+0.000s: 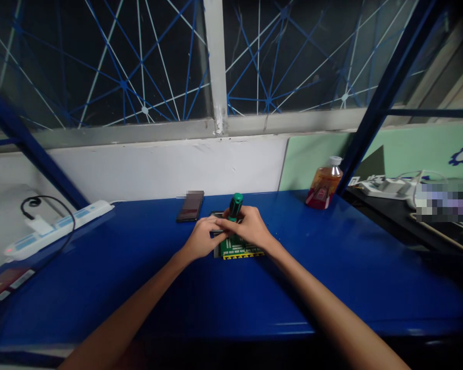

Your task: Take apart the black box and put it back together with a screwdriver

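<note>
A green-and-black screwdriver (pixel 236 205) stands nearly upright over a green circuit board (pixel 237 247) with a yellow strip along its near edge. My right hand (pixel 251 226) is closed around the lower part of the screwdriver's handle. From the other side my left hand (pixel 203 237) reaches in, its fingers drawn together near the screwdriver's lower end, above the board. Whatever those left fingertips pinch is hidden. The screwdriver's tip is out of sight behind the hands, and both hands cover much of the board.
Behind my left hand a dark phone (pixel 191 206) lies on the blue table (pixel 170 303). A white power strip (pixel 61 228) with a black cable is at the left, near a red box (pixel 7 285). At the back right stands a bottle of reddish liquid (pixel 324 186).
</note>
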Action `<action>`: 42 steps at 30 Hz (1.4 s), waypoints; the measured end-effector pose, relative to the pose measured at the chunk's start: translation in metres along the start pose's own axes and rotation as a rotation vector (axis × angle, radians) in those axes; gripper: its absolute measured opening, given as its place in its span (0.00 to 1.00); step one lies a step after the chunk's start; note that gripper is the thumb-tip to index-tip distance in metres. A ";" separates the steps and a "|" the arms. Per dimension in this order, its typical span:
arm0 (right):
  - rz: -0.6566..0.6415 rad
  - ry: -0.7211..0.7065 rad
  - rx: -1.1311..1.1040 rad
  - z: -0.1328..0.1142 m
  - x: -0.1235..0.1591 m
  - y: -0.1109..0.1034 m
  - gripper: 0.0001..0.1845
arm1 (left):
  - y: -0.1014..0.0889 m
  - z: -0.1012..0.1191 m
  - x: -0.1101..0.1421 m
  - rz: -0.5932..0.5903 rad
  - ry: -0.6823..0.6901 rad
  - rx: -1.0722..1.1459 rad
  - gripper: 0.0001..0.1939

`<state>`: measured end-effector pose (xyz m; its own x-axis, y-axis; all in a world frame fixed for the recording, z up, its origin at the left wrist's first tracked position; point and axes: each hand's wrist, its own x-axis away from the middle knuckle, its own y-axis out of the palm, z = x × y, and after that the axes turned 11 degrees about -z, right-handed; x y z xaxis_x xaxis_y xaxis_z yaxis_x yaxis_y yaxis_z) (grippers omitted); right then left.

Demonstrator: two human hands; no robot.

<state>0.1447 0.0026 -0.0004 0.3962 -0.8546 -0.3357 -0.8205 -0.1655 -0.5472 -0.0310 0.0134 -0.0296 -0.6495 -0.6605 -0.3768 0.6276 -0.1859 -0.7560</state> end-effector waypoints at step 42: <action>0.029 -0.020 -0.042 0.000 0.004 -0.003 0.20 | -0.002 -0.006 0.003 -0.075 0.018 -0.073 0.08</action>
<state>0.1486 0.0000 -0.0004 0.3799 -0.8492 -0.3667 -0.8480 -0.1614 -0.5047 -0.0370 0.0163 -0.0330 -0.7012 -0.6338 -0.3265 0.5446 -0.1806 -0.8190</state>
